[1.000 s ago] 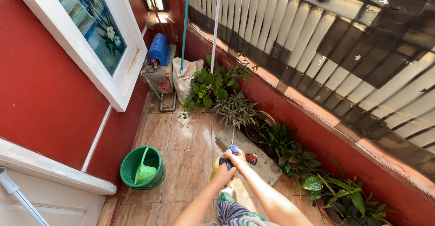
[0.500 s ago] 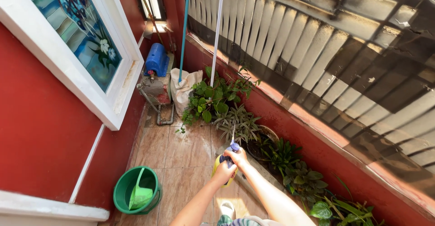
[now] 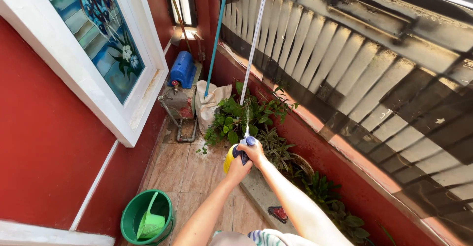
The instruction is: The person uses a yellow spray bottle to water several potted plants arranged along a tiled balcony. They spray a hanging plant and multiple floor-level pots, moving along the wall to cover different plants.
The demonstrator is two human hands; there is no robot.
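Note:
Both my hands grip a yellow spray bottle (image 3: 229, 158) with a blue nozzle, held out at arm's length. My left hand (image 3: 237, 169) wraps its body from below and my right hand (image 3: 254, 152) closes over the blue trigger head. A thin jet of water shoots from the nozzle up toward leafy green plants (image 3: 246, 115) growing along the red wall. The striped-leaf plant (image 3: 277, 150) sits just beyond my right hand.
A green bucket (image 3: 131, 220) holding a green scoop stands on the tiled floor at lower left. A blue pump (image 3: 182, 70), pipes and a white sack (image 3: 209, 105) fill the far corner. Two long poles lean there. More potted plants (image 3: 332, 204) line the right wall.
I have stepped forward and raised the bottle; the spray now reaches the leafy plants farther along the wall instead of the striped-leaf plant. The bucket has dropped toward the frame's bottom.

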